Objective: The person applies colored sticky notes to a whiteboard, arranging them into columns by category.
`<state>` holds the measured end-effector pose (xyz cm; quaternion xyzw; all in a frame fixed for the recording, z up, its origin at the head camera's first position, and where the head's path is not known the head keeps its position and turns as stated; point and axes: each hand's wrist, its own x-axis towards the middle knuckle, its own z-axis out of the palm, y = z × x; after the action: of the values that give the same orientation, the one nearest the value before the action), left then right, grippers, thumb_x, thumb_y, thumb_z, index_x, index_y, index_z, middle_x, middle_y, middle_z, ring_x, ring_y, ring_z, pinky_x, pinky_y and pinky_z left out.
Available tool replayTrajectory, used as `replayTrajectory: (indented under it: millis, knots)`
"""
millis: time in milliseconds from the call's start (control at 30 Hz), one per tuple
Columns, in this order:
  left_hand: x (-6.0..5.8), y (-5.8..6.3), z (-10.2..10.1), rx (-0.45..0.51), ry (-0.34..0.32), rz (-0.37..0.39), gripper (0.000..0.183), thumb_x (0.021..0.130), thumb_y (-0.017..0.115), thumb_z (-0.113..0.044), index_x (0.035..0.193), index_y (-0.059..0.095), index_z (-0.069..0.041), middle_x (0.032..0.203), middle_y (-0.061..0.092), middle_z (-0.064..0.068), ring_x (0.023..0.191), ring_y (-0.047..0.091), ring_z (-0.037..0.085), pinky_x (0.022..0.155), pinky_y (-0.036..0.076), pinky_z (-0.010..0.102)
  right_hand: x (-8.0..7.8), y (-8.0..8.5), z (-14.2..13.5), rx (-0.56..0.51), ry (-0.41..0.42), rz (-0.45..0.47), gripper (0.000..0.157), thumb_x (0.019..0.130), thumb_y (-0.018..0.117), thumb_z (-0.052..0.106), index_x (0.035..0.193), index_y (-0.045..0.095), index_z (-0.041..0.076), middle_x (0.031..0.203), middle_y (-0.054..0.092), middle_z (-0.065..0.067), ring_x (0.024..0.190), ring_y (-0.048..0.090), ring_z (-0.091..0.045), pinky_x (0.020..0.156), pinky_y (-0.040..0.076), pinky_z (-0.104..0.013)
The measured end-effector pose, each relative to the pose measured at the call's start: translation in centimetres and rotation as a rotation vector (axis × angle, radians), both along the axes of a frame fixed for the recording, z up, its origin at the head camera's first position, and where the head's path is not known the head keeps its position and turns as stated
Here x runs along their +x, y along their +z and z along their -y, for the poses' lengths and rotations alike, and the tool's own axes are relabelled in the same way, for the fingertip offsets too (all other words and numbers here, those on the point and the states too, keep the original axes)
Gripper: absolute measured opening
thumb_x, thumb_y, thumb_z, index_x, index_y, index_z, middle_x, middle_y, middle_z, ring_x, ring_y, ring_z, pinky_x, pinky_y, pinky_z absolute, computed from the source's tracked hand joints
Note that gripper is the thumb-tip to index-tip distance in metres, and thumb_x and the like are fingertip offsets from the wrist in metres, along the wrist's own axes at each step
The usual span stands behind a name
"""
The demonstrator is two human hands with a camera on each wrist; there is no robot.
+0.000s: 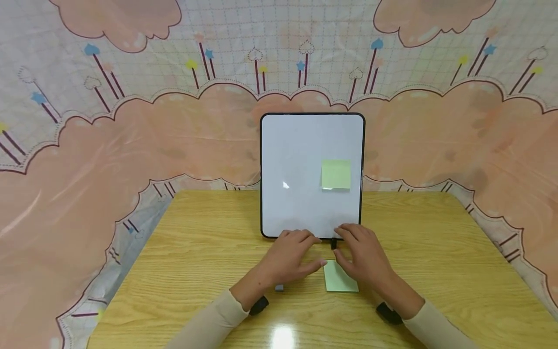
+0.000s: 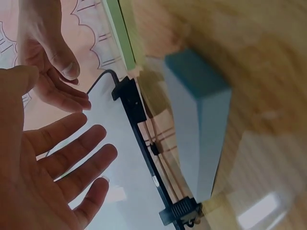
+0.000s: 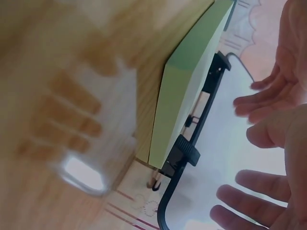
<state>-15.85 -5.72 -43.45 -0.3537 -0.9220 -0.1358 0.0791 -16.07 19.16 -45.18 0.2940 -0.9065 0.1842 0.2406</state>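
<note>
Both hands hover over the table in front of a whiteboard (image 1: 301,145), holding nothing. My left hand (image 1: 292,257) has its fingers spread and slightly bent, above a bluish-grey block (image 2: 192,129) that it mostly hides in the head view. Opposite it, my right hand (image 1: 364,254) is spread in the same loose way, partly over a pad of light green sticky notes (image 1: 342,282). In the right wrist view the pad (image 3: 177,100) lies apart from the fingers. A single green sticky note (image 1: 335,174) is stuck on the board's right side.
The black-framed board stands upright on black feet (image 2: 129,100) at the middle of the wooden table (image 1: 209,232). Behind it hangs a patterned cloth (image 1: 196,135) with clouds and stars. Each wrist wears a black band (image 1: 389,313).
</note>
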Motion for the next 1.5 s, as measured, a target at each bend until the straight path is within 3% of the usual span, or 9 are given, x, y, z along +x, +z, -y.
replayTrajectory:
  millis: [300,633,1000,1300,1500]
  knots:
    - [0.3,-0.5,-0.5,-0.066,-0.031,0.042,0.059,0.103,0.056,-0.065,0.141,0.065,-0.021,0.137,0.066,-0.005,0.128,0.062,0.014,0.112,0.045,0.042,0.8,0.2,0.1,0.027,0.013,0.022,0.037,0.090,0.082,0.019,0.121,0.074,0.001,0.121,0.071,-0.012,0.115,0.066,-0.034,0.099,0.052,-0.058]
    - [0.7,-0.6,-1.1,-0.136,-0.067,0.047,0.061,0.101,0.058,-0.068,0.143,0.066,-0.024,0.139,0.066,-0.007,0.133,0.059,0.015,0.111,0.045,0.040,1.6,0.4,0.1,0.097,-0.002,0.130,0.043,0.087,0.087,0.022,0.123,0.075,0.003,0.124,0.071,-0.011,0.116,0.067,-0.032,0.099,0.054,-0.055]
    - [1.0,-1.0,-1.4,-0.134,-0.079,0.071,0.058,0.099,0.064,-0.065,0.136,0.070,-0.021,0.138,0.066,-0.008,0.133,0.059,0.015,0.110,0.045,0.038,2.0,0.5,0.1,0.126,0.036,0.137,0.035,0.086,0.086,0.023,0.116,0.077,0.005,0.119,0.072,-0.008,0.109,0.069,-0.029,0.095,0.056,-0.053]
    - [1.3,-1.3,-1.6,-0.176,-0.094,0.043,0.057,0.096,0.069,-0.064,0.133,0.073,-0.020,0.138,0.066,-0.009,0.131,0.060,0.014,0.109,0.046,0.040,2.3,0.1,-0.1,0.138,0.074,0.131,0.022,0.083,0.088,0.022,0.099,0.079,0.010,0.107,0.072,-0.003,0.099,0.069,-0.024,0.086,0.058,-0.048]
    - [1.4,-1.4,-1.5,-0.188,-0.090,0.036,0.058,0.095,0.071,-0.063,0.134,0.072,-0.020,0.140,0.066,-0.009,0.133,0.059,0.016,0.110,0.046,0.041,2.5,-0.2,-0.4,0.153,0.096,0.188,0.028,0.083,0.090,0.027,0.101,0.079,0.009,0.106,0.073,-0.002,0.099,0.069,-0.023,0.088,0.058,-0.048]
